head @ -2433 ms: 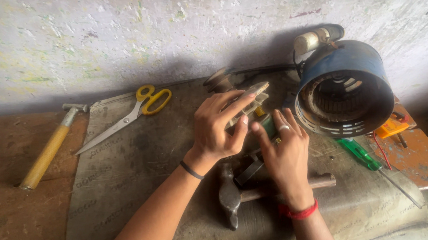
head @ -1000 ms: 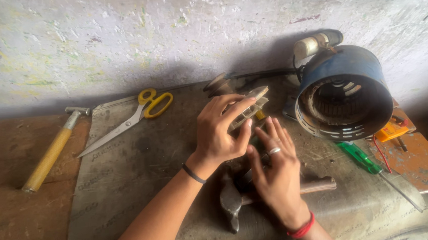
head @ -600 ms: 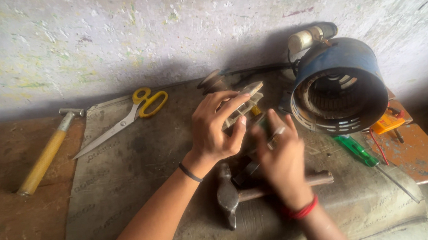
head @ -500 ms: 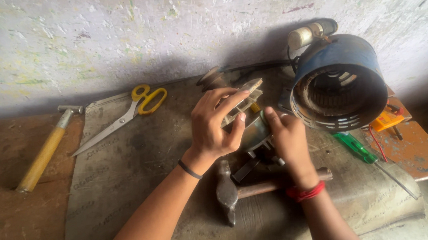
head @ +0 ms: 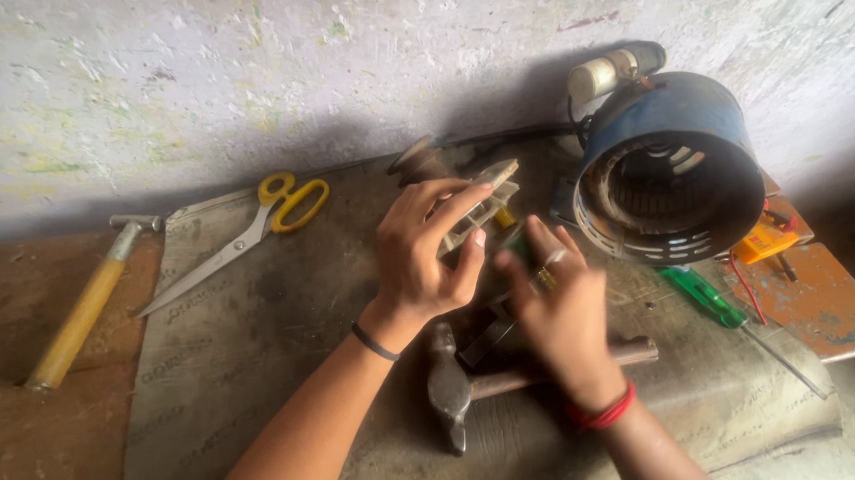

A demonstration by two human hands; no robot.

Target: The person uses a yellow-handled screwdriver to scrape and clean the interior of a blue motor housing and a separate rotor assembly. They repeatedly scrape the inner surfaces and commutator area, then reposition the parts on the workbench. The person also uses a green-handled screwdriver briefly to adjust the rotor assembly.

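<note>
Ribbed part [head: 480, 206] | in L hand [head: 424, 255] grip | R hand [head: 558, 306] just beside

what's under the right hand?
Under the right hand lies a hammer on the grey mat, its handle passing beneath the wrist. Some dark metal parts sit below the palm, mostly covered.

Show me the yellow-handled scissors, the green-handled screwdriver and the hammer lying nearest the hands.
yellow-handled scissors [head: 247, 240], head view, blade pivot
green-handled screwdriver [head: 700, 296], head view, handle
dark-headed hammer [head: 450, 389], head view, head
</note>
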